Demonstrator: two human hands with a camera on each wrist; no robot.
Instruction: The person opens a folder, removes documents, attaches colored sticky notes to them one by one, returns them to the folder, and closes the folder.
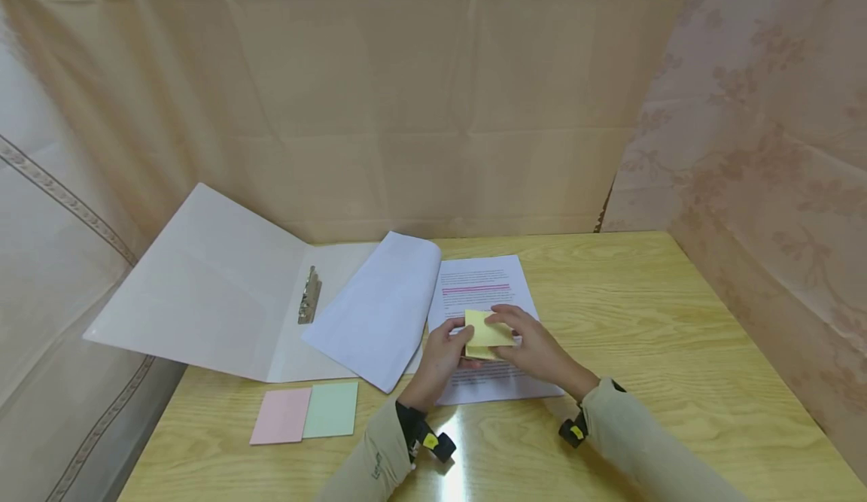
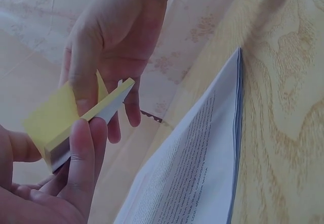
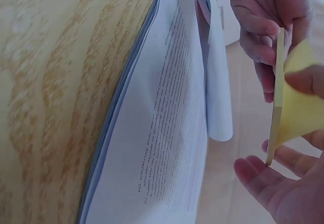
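Note:
A yellow sticky note pad (image 2: 109, 98) is held above a stack of printed pages (image 1: 484, 276) that has pink highlighted lines. My left hand (image 1: 439, 357) grips the pad at its left side, with the thumb on top and fingers underneath. The top sticky note (image 1: 489, 331) stands away from the pad, bent up along one edge. My right hand (image 1: 539, 350) pinches this sheet, and some of its fingers touch the pad's far end. In the right wrist view the lifted note (image 3: 298, 102) curves outward beside the thin pad edge.
A white lever binder (image 1: 223, 284) lies spread at the left, its metal clip (image 1: 309, 296) showing. Folded-over white sheets (image 1: 382, 310) lie across its right side. Pink (image 1: 281, 415) and green (image 1: 330, 409) note pads sit near the front left. Curtains surround the wooden table (image 1: 650, 321).

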